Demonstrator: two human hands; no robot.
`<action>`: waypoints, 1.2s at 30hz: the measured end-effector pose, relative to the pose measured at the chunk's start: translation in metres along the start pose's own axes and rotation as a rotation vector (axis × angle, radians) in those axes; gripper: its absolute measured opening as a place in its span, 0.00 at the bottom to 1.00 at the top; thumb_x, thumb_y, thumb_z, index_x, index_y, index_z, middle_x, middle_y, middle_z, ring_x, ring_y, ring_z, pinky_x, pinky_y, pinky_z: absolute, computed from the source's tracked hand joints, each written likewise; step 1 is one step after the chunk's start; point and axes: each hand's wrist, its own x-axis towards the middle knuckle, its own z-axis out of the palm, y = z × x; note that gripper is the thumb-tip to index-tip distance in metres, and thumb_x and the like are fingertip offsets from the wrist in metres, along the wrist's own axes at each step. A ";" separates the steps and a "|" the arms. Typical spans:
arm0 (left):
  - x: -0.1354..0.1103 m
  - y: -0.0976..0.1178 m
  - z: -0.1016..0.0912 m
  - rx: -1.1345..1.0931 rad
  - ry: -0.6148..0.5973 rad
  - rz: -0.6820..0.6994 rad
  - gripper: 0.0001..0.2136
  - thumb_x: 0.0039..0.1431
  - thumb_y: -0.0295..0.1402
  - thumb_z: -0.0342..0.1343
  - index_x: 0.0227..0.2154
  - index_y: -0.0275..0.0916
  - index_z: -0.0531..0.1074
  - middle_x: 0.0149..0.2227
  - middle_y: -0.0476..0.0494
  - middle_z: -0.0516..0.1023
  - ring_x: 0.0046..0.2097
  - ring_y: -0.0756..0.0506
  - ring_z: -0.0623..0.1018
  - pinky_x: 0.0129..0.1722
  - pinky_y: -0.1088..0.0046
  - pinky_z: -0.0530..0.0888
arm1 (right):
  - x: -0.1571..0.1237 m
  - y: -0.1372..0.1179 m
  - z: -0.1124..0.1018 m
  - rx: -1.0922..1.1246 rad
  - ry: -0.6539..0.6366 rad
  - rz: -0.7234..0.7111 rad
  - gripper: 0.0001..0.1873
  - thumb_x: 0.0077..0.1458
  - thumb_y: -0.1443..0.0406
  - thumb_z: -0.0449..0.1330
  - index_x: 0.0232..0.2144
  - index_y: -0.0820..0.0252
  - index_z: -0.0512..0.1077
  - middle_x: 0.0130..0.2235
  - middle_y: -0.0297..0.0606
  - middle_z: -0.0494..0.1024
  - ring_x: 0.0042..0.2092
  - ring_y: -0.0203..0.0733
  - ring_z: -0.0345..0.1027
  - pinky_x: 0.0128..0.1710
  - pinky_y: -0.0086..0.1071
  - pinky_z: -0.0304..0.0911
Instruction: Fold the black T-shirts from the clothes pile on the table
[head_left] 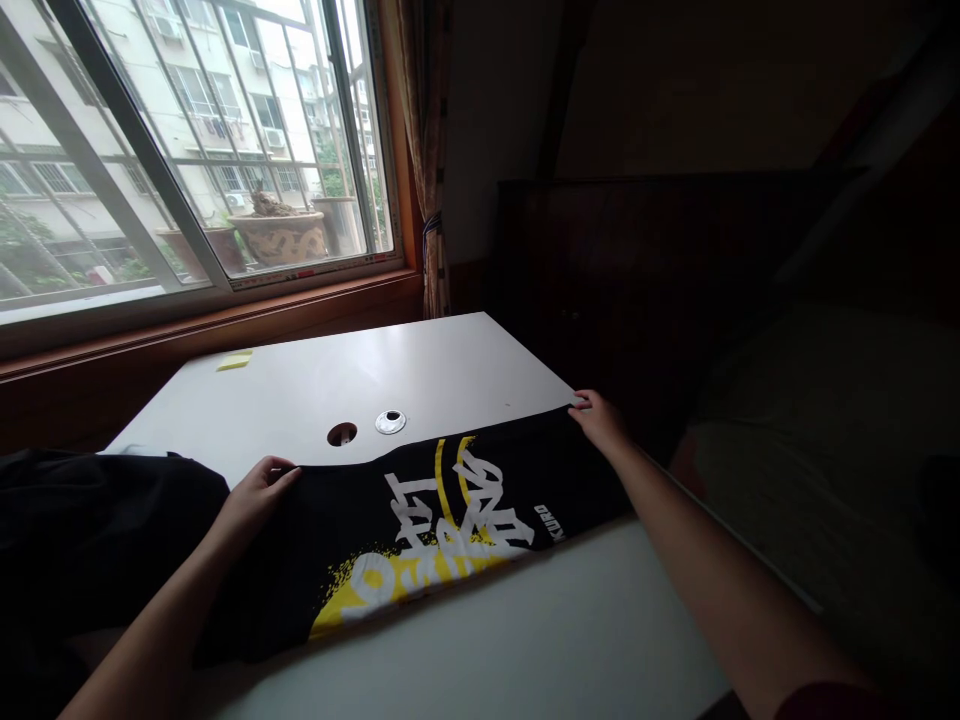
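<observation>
One printed black garment [427,530] lies along the white worktop [465,370] to its right edge; left hand [259,490] and right hand [596,418] pinch the garment's far edge, closed. Likely light, soft: grip corners.

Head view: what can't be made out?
Head view:
Black printed garment, underside: hidden by its upper face.
Layer count at the left hand and right hand: the hands cover it.
Black cloth at left: cut off by left edge.
Marks on silver disc: too small.
</observation>
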 end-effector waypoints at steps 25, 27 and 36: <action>-0.051 0.030 0.096 0.856 -0.006 0.496 0.30 0.72 0.50 0.39 0.71 0.42 0.51 0.72 0.41 0.50 0.72 0.37 0.48 0.69 0.49 0.48 | -0.130 -0.117 0.051 -0.265 -0.493 -0.686 0.35 0.67 0.45 0.43 0.70 0.49 0.53 0.73 0.38 0.49 0.72 0.52 0.41 0.69 0.53 0.40; -0.051 0.017 0.080 0.864 0.009 0.469 0.30 0.72 0.50 0.38 0.71 0.41 0.50 0.72 0.41 0.49 0.72 0.37 0.47 0.69 0.49 0.48 | -0.109 -0.087 0.035 -0.310 -0.447 -0.596 0.36 0.67 0.44 0.43 0.70 0.52 0.53 0.72 0.40 0.50 0.72 0.52 0.41 0.69 0.53 0.40; -0.055 -0.020 0.044 0.800 0.055 0.448 0.29 0.72 0.47 0.36 0.70 0.40 0.52 0.72 0.39 0.49 0.72 0.35 0.49 0.67 0.42 0.54 | -0.061 0.012 -0.027 -0.406 -0.240 -0.307 0.32 0.66 0.48 0.45 0.66 0.53 0.61 0.70 0.42 0.58 0.70 0.55 0.50 0.68 0.59 0.42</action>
